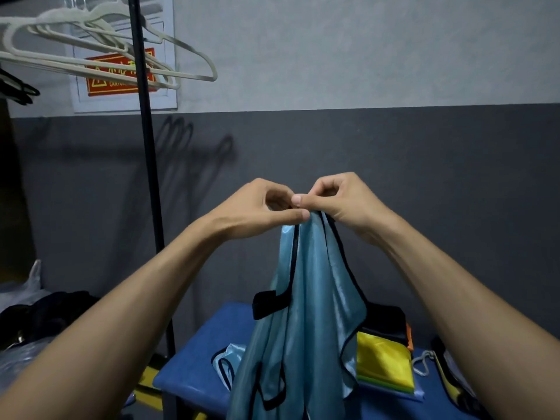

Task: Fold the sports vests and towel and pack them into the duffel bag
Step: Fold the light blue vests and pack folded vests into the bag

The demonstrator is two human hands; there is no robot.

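Left hand (266, 204) and right hand (339, 198) both pinch the top of a light-blue vest (306, 298), fingers curled on it; it hangs above the blue tabletop (194, 368)

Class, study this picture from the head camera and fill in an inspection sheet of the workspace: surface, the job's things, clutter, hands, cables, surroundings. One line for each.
Surface: blue bench, partly covered by fabric.
Job's things: light blue vest with black trim, held up and hanging down to the bench; folded yellow vest on a stack at the right; another light blue piece lying on the bench.
Clutter: dark clothes and plastic bags at the left.
Hands: left hand and right hand close together, fingers pinching the vest's top.
Cables: nothing seen.
Surroundings: black rack pole, pale hangers, red warning sign, two-tone grey wall.
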